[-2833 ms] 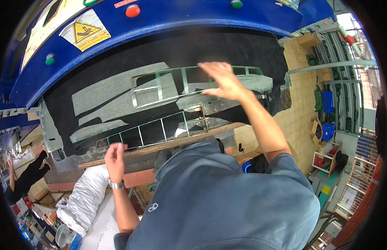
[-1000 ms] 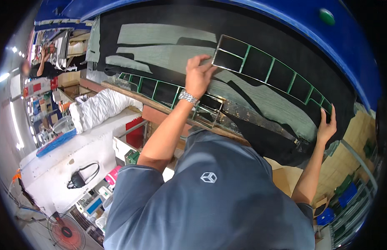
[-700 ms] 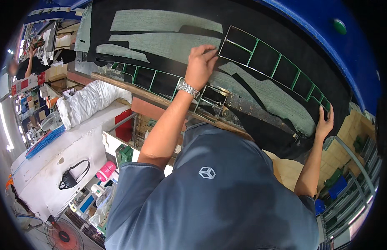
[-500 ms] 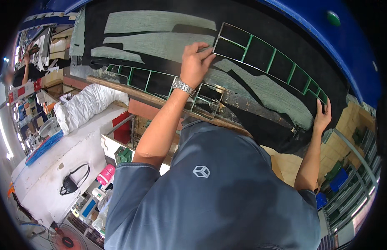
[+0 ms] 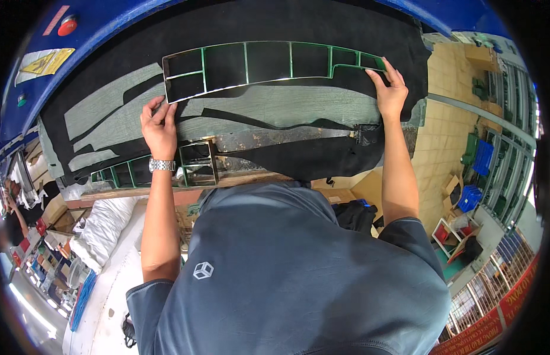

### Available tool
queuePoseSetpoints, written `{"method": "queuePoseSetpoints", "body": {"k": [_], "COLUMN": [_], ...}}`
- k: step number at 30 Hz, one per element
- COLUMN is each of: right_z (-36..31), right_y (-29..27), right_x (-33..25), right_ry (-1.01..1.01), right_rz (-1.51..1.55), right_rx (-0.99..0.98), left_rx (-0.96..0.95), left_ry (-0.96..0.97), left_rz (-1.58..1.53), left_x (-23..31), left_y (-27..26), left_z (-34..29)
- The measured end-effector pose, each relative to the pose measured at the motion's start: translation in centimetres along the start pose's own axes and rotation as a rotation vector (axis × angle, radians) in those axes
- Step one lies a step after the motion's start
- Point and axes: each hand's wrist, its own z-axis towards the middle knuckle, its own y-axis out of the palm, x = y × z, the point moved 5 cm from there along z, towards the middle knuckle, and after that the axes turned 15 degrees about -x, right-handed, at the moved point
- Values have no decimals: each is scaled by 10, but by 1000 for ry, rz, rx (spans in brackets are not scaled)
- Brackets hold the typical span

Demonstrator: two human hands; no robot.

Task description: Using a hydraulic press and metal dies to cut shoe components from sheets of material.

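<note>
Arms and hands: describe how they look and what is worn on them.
Both forearms are bare. The left hand has a silver metal link watch at the wrist; the right hand wears nothing. Short grey-blue sleeves end above the elbows, and the shirt carries a small white cube mark.

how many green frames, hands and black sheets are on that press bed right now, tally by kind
green-edged cutting frames: 2, one long frame held at both ends, one lower frame by the bed edge
hands: 2, left hand and right hand
black sheet: 1
total: 5
</note>
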Motion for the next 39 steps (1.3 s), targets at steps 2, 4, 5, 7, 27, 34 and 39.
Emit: {"method": "queuePoseSetpoints", "body": {"k": [2, 4, 5, 7, 27, 34, 39], "right_z": [2, 7, 4, 1, -70, -52, -17], "right_y": [7, 12, 8, -2, 14, 7, -22], "right_x": [-1, 3, 5, 4, -324, -327, -264], "right_ry": [2, -17, -6, -22, -670, -691, -675], "right_rz": [-8, 64, 23, 80, -111, -308, -290], "right_rx": [-28, -3, 3, 1, -628, -575, -426], "left_rx": [-35, -145, -265, -341, -683, -486, -392], "left_ry": [11, 91, 21, 135, 273, 438, 555], "left_rz": [38, 130, 114, 157, 499, 476, 322], "left_x": [3, 14, 28, 35, 121, 235, 262], "left_y": [-8, -20, -28, -50, -110, -83, -64], "left_z": [-1, -5, -8, -26, -62, 2, 16]}}
